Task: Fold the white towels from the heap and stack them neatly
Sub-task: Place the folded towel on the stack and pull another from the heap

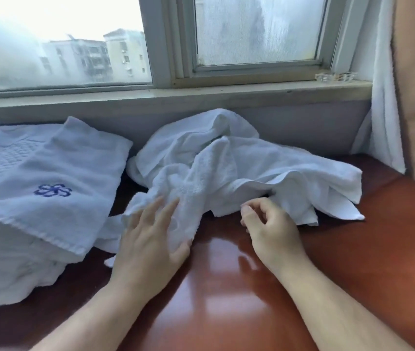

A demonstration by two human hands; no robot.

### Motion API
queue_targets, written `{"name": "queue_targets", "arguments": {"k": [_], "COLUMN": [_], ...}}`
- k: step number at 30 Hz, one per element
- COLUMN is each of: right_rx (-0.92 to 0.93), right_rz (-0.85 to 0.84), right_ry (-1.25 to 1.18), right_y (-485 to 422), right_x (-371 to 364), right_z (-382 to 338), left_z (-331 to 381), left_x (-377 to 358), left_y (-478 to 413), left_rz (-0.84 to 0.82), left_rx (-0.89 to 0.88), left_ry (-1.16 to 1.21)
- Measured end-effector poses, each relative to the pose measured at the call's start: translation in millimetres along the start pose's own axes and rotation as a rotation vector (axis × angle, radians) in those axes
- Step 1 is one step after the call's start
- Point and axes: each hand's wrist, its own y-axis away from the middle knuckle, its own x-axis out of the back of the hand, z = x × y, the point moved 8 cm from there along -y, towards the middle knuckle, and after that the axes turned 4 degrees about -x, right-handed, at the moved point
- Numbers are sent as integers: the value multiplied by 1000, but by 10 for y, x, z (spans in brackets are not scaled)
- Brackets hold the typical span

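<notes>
Shiny reddish table point(226, 300) up close, then our hands. Our left hand point(150, 239) lay with straight, spread fingers on the crumpled towel point(226, 168). Our right hand point(269, 229) was loosely curled just beside its hem, holding nothing. The terry looked soft, light and floppy, so we'd pinch two hem corners. A folded stack point(37, 173) with a blue flower logo point(52, 190) sat left, below the window point(252, 34).

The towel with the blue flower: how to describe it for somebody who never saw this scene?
Below the window, left on the red-brown table, sits a stack of folded towels. The towel with the blue flower lies on top, smooth, its embroidered flower showing, unlike the crumpled heap beside it.
</notes>
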Motion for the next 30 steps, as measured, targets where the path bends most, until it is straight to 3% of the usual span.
{"name": "queue_targets", "arguments": {"k": [3, 6, 9, 12, 13, 15, 17, 18, 21, 24, 26, 30], "right_rx": [10, -10, -80, -257, -299, -316, -319, -298, -212, -148, -115, -221], "right_rz": [-32, -75, -171, -355, -408, -414, -382, -410, -669, -908, -852, -502], "right_ry": [-26, -21, -98, -413, -508, -580, -619, -645, -767, -676, -538, -493], "right_y": [14, 45, 105, 235, 300, 373, 391, 408, 551, 733, 690, 441], "right_x": [-19, -64, -128, -230, -256, -234, -167, -154, -200, -298, -284, -122], "right_z": [4, -10, -53, -57, -77, -122, -150, -205, -479, -604, -589, -378], "left_z": [-64, 3, 191, 581, 647, 519, 280, 176, 118, 260, 257, 64], "left_x": [-21, 51, 60, 18, 43, 108, 272, 294, 141, 66, 63, 288], "left_y": [-20, 22, 137, 334, 349, 268, 195, 197, 218, 312, 343, 270], "left_rz": [9, 32, -221, -563, -564, -315, 14, 74, -220, -424, -413, -53], "left_rx": [3, -17, -23, -88, -67, 58, 44, 52, 85, -56, -32, 99], "left_ry": [10, 196, 553, 911, 1050, 1180, 852, 729, 884, 945, 949, 1213]}}
